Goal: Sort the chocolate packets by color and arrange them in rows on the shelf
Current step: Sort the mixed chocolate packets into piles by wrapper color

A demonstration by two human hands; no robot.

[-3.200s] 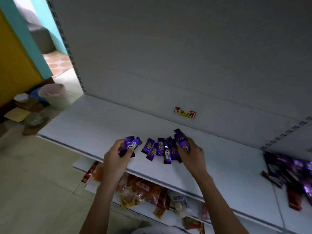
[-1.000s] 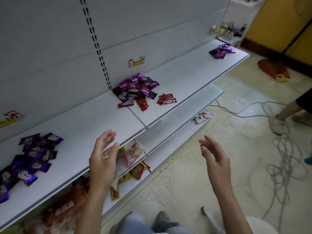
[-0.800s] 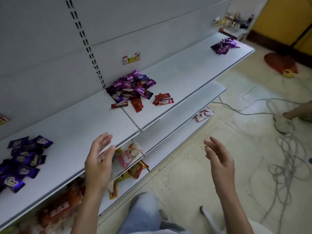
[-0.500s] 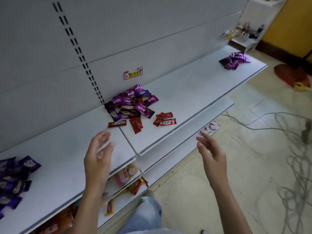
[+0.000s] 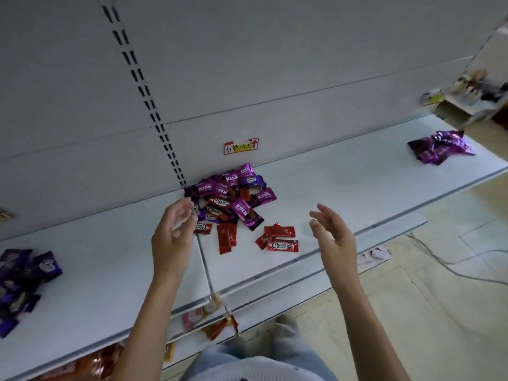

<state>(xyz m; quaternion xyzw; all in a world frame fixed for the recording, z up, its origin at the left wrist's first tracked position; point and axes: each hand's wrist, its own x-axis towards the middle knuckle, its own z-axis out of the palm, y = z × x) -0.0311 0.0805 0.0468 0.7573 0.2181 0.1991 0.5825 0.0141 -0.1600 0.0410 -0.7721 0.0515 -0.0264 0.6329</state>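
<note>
Left hand (image 5: 171,235) and right hand (image 5: 331,235) hovered spread and empty, mixed pile (image 5: 231,199) just beyond them; best was pinching the red packets (image 5: 280,239) between them singly, not scooping.

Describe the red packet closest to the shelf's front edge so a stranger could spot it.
On the shelf, find the mixed pile under the red-and-yellow tag. Right of it, toward the right hand, lie a few loose red packets. Ours is the frontmost packet, alone among them in showing a white Choco logo.
</note>
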